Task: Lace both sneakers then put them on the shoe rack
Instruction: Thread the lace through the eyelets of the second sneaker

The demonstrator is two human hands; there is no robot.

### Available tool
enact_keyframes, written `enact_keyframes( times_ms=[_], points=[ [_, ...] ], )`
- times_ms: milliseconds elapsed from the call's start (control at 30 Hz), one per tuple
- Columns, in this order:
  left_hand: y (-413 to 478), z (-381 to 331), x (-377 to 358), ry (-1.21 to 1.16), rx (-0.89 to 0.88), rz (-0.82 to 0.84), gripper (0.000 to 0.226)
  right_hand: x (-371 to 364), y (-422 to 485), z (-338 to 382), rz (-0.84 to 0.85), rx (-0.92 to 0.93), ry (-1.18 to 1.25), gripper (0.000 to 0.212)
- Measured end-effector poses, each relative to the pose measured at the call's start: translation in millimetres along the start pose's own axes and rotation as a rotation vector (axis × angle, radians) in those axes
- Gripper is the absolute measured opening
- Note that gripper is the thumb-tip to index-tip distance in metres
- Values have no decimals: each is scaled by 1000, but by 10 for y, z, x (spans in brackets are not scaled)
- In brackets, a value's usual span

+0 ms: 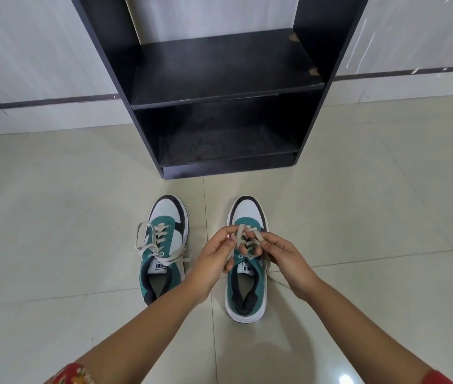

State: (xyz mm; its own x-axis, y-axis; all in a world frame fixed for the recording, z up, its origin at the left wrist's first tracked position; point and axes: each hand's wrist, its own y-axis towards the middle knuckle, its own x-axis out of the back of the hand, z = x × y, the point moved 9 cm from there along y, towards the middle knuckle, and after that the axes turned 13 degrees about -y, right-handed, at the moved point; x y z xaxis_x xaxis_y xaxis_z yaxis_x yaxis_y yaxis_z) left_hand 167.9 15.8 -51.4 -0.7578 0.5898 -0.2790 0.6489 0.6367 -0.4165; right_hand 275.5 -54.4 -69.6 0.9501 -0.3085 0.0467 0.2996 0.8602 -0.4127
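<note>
Two teal, white and black sneakers stand side by side on the tiled floor, toes pointing at the rack. The left sneaker (pixel 164 248) is laced, its grey lace ends lying loose to both sides. Over the right sneaker (pixel 246 289) both my hands pinch its grey lace (pixel 239 236) above the eyelets. My left hand (pixel 215 254) holds one strand, my right hand (pixel 280 256) the other. A lace end trails off to the right of that shoe. The black shoe rack (pixel 225 87) stands just beyond the shoes, both shelves bare.
A white wall with a dark stripe runs behind the rack. Pale floor tiles (pixel 53 217) spread to the left and right of the shoes.
</note>
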Motion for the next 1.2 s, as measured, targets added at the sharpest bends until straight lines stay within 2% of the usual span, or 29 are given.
enact_keyframes(
  times_ms=[133,233,400,500,567,633,700,833,933,1067,1200],
  points=[
    [-1,21,-80,58,-7,103,27,30,15,-10,-39,-13,-46,17],
    [16,46,-143,104,3,170,15,33,27,8,-53,-16,-35,18],
    [102,143,-99,57,117,144,38,-103,-11,147,85,77,-49,15],
    [142,133,-125,50,135,187,19,-133,-16,158,134,108,-84,11],
    [148,119,-127,27,125,175,7,-121,-16,143,141,111,-123,15],
    [153,136,-92,22,133,135,8,-114,-34,159,142,121,-140,18],
    [153,154,-74,23,147,121,7,-94,-46,192,111,132,-128,12],
    [153,133,-47,13,129,96,7,-13,0,163,-1,86,12,14],
    [155,125,-31,-1,109,77,5,-11,27,141,18,52,79,16],
    [189,172,30,-15,133,41,6,-11,13,159,56,54,43,15],
    [188,146,-22,15,108,67,4,53,42,116,-27,29,12,13]
  ],
)
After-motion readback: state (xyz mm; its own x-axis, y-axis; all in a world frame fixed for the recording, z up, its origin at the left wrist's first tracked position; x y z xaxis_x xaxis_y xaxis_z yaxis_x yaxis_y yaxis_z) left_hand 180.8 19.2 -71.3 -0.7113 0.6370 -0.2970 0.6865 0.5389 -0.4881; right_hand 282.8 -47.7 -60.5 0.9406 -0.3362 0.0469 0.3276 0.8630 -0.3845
